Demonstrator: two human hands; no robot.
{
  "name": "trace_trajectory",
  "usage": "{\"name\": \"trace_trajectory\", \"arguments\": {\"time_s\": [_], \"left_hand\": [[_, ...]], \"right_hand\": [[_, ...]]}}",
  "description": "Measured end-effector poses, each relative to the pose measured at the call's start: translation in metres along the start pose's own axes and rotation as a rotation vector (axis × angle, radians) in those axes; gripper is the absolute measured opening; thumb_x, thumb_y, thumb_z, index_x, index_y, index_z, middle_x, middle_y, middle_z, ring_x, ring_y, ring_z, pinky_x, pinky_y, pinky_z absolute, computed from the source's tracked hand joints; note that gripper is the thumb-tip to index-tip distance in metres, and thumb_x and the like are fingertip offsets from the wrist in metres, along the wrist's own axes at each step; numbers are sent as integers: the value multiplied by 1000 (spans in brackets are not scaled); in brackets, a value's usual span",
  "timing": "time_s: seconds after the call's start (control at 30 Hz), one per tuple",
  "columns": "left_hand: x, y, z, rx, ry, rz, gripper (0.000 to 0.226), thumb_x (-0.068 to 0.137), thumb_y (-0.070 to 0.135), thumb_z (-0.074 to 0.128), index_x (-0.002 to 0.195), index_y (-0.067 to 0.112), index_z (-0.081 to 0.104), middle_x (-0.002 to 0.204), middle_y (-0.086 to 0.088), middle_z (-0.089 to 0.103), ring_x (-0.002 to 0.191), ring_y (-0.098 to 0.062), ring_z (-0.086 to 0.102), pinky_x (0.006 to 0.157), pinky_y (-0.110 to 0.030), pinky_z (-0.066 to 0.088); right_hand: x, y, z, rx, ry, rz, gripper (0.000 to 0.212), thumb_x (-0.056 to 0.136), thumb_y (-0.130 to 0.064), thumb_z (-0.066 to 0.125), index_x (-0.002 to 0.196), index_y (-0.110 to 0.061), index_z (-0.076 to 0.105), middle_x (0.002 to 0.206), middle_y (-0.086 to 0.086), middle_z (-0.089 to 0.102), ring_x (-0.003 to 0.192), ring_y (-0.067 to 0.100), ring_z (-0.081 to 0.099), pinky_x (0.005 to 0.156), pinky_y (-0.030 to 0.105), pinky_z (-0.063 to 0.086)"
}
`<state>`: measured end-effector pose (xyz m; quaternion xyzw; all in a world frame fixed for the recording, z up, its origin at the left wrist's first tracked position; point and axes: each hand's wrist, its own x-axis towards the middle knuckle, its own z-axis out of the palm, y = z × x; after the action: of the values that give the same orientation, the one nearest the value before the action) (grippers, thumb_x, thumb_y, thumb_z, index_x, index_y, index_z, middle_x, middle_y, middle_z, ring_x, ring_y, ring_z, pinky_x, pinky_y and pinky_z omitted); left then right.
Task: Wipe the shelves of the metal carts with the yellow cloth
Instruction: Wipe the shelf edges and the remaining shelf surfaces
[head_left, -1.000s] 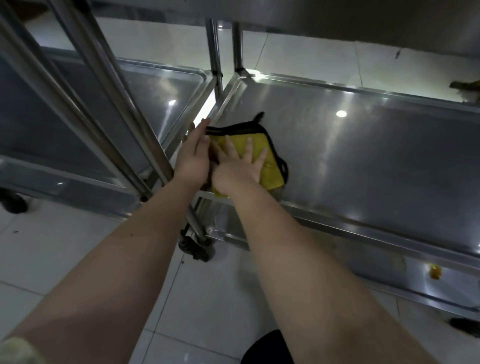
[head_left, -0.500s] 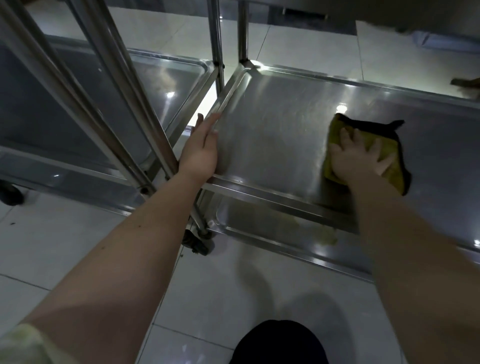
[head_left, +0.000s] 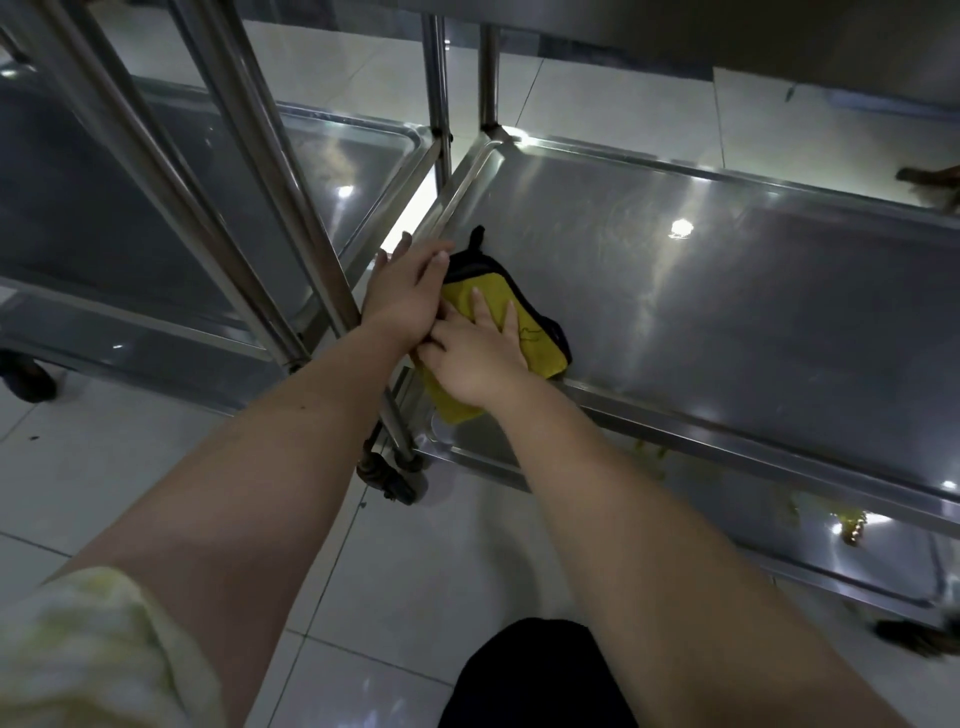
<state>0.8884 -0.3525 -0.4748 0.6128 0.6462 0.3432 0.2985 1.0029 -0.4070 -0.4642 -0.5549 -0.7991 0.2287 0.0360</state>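
While the right hand lies flat on the yellow cloth, fingers spread and pressing down, the cloth sits in the near-left corner of the right cart's shelf, with one yellow flap hanging over the shelf's front rim below the wrist. The cloth's black-trimmed edge and small loop show beyond the fingertips, farther in on the shelf. The left hand rests on the shelf's left rim, fingers straight and close together, its fingertips over the cloth's left edge and its side touching the right hand's thumb. Just left of the shelf slants a metal post, and beyond that lies the second cart. Below the shelf's near-left corner a caster stands on the pale tiled floor, and a lower shelf shows under the shelf's front rim
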Motion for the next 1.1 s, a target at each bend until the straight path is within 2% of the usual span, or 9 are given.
{"name": "trace_trajectory", "arguments": {"time_s": [0.1,0.17,0.23,0.33,0.43,0.6,0.8,0.9,1.1], "left_hand": [[-2,8,-5,200,-49,116,34,104,33,35,130,28,57,145,0,50,148,-23,19,120,-49,11],[-13,13,-4,324,-40,162,36,101,22,43,136,23,54,151,-4,43,149,-27,17,120,-50,14],[-29,14,3,364,-34,136,42,98,22,47,140,24,50,155,-7,36,147,-28,20,120,-48,17],[-51,8,25,597,-74,159,49,103,38,34,150,25,35,161,-6,22,150,-28,12,122,-45,-1],[-57,1,34,720,1,191,54,102,43,20,151,26,36,160,-4,26,149,-28,15,121,-47,-3],[-90,-12,41,288,284,259,39,99,37,45,125,15,63,147,-13,46,143,-34,28,119,-42,12],[-135,3,52,-504,442,-227,64,85,18,75,138,14,40,128,-2,47,115,-12,51,90,-10,45],[-133,12,46,-770,314,-541,63,85,18,76,137,9,42,127,-6,58,112,-19,61,95,-32,53],[-134,40,-4,-766,244,-573,21,82,20,78,98,18,65,99,0,69,94,-18,68,90,-37,56]], "right_hand": [[-7,26,-12,324,104,-1,38,101,-29,42,137,-25,54,154,1,39,147,26,22,120,45,14],[-18,50,-16,279,219,55,40,99,-23,47,139,-21,53,146,5,49,137,28,40,111,43,34],[-28,68,-12,140,274,85,41,100,-24,46,141,-24,50,150,0,45,142,33,31,115,47,26],[-31,78,-6,175,295,78,45,101,-30,46,146,-28,43,157,-9,33,149,28,17,120,43,8],[-25,79,-4,222,371,130,60,95,-37,56,149,-17,38,158,3,32,149,25,17,121,42,13],[-26,79,-3,252,445,207,57,88,-43,65,130,-5,57,141,12,51,140,30,33,116,40,27],[-43,70,-4,299,496,137,33,93,-26,63,122,-11,58,118,9,62,113,28,52,95,36,40],[-49,57,-6,571,503,153,28,92,-16,64,119,-12,57,116,6,62,108,21,57,89,29,45],[-56,44,-44,1075,481,262,27,81,-11,78,103,-15,63,106,5,65,100,22,64,87,35,55]]}}
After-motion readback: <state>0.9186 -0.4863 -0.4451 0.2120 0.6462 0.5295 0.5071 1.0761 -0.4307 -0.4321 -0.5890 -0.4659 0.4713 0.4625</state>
